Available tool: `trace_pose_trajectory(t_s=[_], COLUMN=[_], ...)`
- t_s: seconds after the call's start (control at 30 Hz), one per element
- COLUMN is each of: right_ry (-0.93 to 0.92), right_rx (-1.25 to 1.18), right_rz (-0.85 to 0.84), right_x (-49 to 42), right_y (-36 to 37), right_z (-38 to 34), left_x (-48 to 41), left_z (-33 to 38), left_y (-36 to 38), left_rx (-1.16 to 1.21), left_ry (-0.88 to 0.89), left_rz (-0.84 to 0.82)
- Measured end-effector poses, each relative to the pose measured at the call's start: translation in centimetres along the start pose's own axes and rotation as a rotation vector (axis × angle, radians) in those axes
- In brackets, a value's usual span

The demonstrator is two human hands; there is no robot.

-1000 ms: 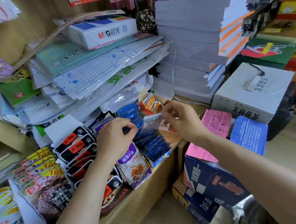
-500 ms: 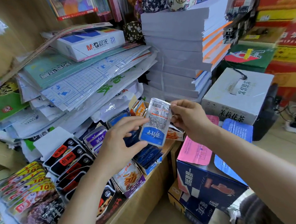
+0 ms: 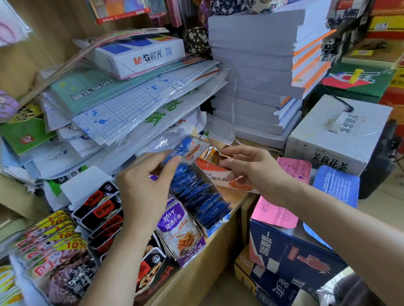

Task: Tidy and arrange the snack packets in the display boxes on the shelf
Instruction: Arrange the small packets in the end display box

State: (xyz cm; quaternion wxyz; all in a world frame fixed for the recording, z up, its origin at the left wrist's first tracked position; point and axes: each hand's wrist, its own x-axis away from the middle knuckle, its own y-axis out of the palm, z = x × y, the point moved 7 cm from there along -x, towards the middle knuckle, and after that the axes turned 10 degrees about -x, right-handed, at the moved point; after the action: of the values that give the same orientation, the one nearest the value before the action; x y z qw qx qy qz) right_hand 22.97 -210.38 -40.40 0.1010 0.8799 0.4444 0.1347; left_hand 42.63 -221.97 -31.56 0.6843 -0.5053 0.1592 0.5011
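Passed over from the right hand (image 3: 257,173), a blue-and-white foil snack packet (image 3: 187,149) is now pinched by the left hand (image 3: 144,190) above the row of matching blue packets (image 3: 199,198); the right hand grips the orange-and-white cardboard display box (image 3: 212,173) by its flap; slotting the packet in upright, label forward, looks best

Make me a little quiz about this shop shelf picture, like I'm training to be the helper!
1. True or false: the left hand pinches a blue snack packet.
2. What lies on top of the messy paper pile? A) an M&G paper ream B) a teapot C) a shoe
3. Fill in: the right hand holds the edge of the ___ display box.
Key: 1 true; 2 A; 3 orange.
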Motion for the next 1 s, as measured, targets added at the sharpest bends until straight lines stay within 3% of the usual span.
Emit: trace_pose_trajectory(t_s=[0.17,0.33,0.6,0.77,1.0], right_ry=[-0.304,-0.406,-0.408,-0.427,-0.443], right_rx=[0.698,1.044,1.062,1.056,1.146], right_rz=[-0.136,-0.449,-0.452,-0.442,-0.459], right_x=[0.6,1.4,1.4,1.4,1.2], right_y=[2.0,4.8,5.2,5.1,4.5], right_z=[0.1,2.7,3.2,3.2,3.9], left_x=[-0.3,-0.1,1.2,1.5,0.8], left_z=[-1.4,-2.7,-4.8,-5.1,-4.4], left_y=[-1.6,-1.0,2.2,3.4,2.7], left_rx=[0.043,-0.064,-0.239,-0.482,-0.203], left_ry=[-0.104,-0.103,-0.135,-0.117,-0.075], left_rz=[0.047,-0.046,-0.313,-0.431,-0.291])
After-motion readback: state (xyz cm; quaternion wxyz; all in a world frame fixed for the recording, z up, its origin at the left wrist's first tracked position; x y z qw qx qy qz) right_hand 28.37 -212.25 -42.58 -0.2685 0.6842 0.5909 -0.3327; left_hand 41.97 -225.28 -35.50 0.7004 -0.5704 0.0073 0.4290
